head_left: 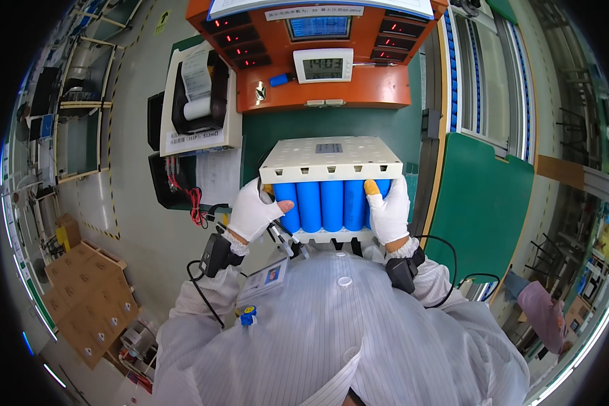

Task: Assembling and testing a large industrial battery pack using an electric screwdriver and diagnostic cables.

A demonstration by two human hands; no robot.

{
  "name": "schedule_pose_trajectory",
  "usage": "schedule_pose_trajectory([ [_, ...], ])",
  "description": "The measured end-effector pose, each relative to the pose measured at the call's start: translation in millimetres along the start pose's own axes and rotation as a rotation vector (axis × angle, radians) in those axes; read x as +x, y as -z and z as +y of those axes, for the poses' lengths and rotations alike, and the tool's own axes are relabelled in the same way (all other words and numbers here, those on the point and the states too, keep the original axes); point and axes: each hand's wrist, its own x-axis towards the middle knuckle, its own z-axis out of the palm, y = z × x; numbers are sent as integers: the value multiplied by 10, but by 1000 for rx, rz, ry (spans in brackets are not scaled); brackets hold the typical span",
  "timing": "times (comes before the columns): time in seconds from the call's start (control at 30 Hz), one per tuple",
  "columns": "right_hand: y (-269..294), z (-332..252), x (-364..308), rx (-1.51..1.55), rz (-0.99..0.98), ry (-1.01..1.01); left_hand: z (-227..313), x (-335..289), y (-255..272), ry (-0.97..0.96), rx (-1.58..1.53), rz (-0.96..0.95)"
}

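Two white-gloved hands held a block of blue cylinders (332, 205) close to the wearer's chest, at the near side of a green table (267, 128). The left hand (252, 213) gripped one end and the right hand (390, 213) the other, thumbs on the near side; whether the block was lifted or partly resting could not be told. Steadying it well probably called for even pressure from both palms, white plates kept parallel, and thumbs laid flat rather than dug into the cylinders. The cable at each wrist seemed best kept clear of the block's edges.

The block looked like a squat sandwich: smooth, bright blue cylinders stood in a row between an off-white upper plate (365, 150) and a white lower plate (325, 237). The upper plate had a dotted top, a small grey label in its middle and notches along its near edge. Beyond it stood an orange cabinet (382, 95) with red-lit displays.
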Motion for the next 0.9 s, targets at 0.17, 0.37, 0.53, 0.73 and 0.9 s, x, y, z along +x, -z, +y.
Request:
schedule_pose_trajectory([
  [0.17, -54, 26, -56, -118, 61, 42, -158, -29, -54, -90, -56, 39],
  [0.37, -122, 52, -254, -106, 132, 83, -211, -170, -26, -120, 158, 78],
  [0.53, -176, 291, -484, -7, 162, 98, -644, -348, -41, -292, 233, 162],
  [0.73, -186, 759, -548, 324, 176, 149, -687, -315, 294, -457, 509, 148],
  [0.9, -196, 816, -720, 345, 202, 142, -942, -61, 363, -457, 439, 12],
])
